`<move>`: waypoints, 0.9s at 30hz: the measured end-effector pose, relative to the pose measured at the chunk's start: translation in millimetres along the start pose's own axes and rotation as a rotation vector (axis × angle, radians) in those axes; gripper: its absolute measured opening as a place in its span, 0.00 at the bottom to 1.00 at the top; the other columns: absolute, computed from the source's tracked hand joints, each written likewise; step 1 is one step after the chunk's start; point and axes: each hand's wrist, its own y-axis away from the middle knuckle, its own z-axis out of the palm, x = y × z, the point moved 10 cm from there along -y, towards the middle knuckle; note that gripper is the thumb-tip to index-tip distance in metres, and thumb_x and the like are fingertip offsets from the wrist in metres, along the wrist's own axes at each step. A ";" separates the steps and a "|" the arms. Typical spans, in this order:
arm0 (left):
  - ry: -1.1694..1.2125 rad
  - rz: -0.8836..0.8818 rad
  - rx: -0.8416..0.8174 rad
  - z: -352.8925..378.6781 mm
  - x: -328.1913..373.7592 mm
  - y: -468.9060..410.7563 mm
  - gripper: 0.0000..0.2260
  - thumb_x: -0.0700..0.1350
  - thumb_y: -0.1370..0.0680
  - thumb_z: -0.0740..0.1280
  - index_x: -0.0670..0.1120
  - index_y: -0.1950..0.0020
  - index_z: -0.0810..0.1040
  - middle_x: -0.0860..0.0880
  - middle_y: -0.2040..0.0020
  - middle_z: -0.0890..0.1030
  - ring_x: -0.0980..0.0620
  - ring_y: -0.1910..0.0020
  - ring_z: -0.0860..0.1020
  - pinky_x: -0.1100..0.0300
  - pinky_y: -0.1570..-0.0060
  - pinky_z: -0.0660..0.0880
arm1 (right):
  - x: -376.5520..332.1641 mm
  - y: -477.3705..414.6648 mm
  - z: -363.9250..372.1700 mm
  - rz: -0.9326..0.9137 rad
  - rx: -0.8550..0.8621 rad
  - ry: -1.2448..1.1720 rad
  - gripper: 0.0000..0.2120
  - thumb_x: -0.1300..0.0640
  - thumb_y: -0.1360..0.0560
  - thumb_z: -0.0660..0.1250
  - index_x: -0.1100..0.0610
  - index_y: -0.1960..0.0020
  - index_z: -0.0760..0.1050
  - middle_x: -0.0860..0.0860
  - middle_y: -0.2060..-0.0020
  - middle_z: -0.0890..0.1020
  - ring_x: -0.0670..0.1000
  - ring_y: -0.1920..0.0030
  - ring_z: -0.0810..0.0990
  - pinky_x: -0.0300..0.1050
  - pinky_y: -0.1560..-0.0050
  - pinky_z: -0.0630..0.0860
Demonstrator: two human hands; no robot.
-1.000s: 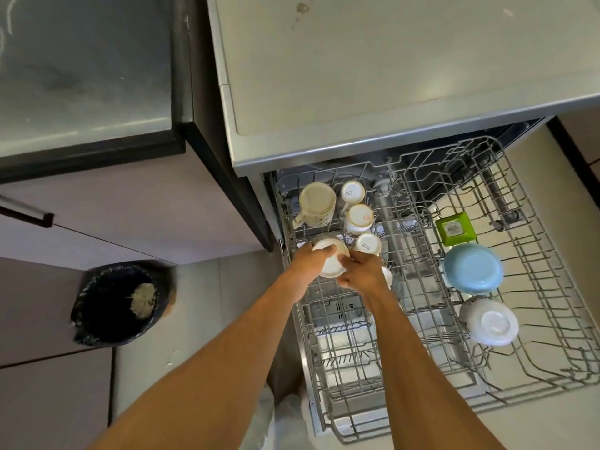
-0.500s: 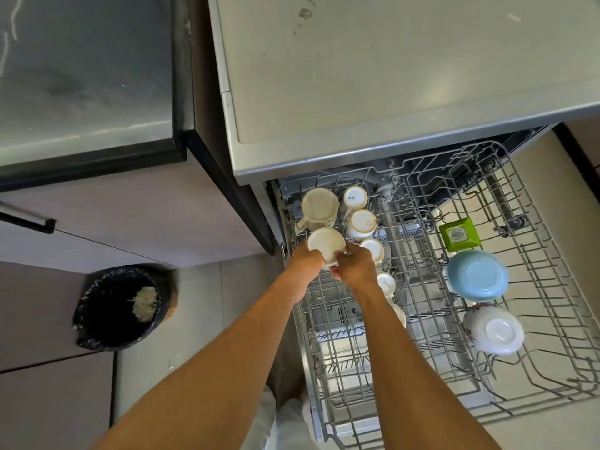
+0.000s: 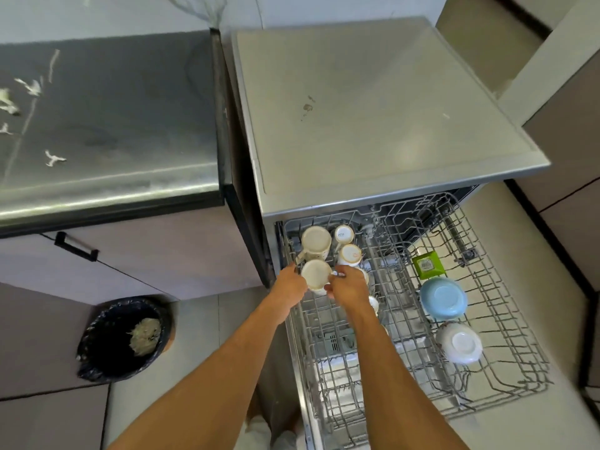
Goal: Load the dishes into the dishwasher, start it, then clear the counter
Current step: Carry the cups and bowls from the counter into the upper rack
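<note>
An upturned cup [image 3: 315,273], clasped by the left hand [image 3: 292,284] and right hand [image 3: 349,285], is now brought back against the mug [image 3: 315,241] in the upper rack [image 3: 487,368]; its placing is judged nearly done.

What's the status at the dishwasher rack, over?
Left hand and right hand grip upside-down cup in rack, left side. Mug close behind it. Small cups alongside, right.

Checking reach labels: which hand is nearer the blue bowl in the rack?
Right. The right hand holds the cup on the side facing the blue bowl; the left hand holds the cup's far side, farther from the bowl.
</note>
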 end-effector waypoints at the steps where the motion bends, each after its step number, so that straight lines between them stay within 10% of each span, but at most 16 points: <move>1: 0.000 0.017 -0.002 -7.1 5.0 9.1 0.13 0.32 0.21 0.58 0.46 0.40 0.70 0.49 0.56 0.75 0.55 0.61 0.72 0.65 0.64 0.69 | -5.9 7.9 0.6 -0.003 -0.012 0.000 0.14 0.64 0.24 0.65 0.58 0.39 0.76 0.58 0.46 0.82 0.61 0.47 0.82 0.61 0.45 0.79; 10: 0.040 0.245 0.149 -96.9 53.1 93.3 0.16 0.33 0.25 0.66 0.44 0.39 0.76 0.44 0.48 0.81 0.45 0.51 0.80 0.49 0.48 0.79 | -109.2 98.8 28.0 -0.247 -0.106 0.063 0.06 0.58 0.30 0.66 0.55 0.64 0.80 0.53 0.66 0.82 0.56 0.65 0.81 0.49 0.66 0.78; 27: 0.145 0.399 0.592 -343.9 20.4 177.2 0.13 0.40 0.28 0.73 0.48 0.45 0.79 0.46 0.59 0.82 0.46 0.58 0.82 0.47 0.54 0.81 | -242.7 204.0 205.3 -0.610 -0.293 0.136 0.05 0.61 0.25 0.70 0.59 0.49 0.78 0.59 0.60 0.84 0.54 0.65 0.83 0.46 0.64 0.79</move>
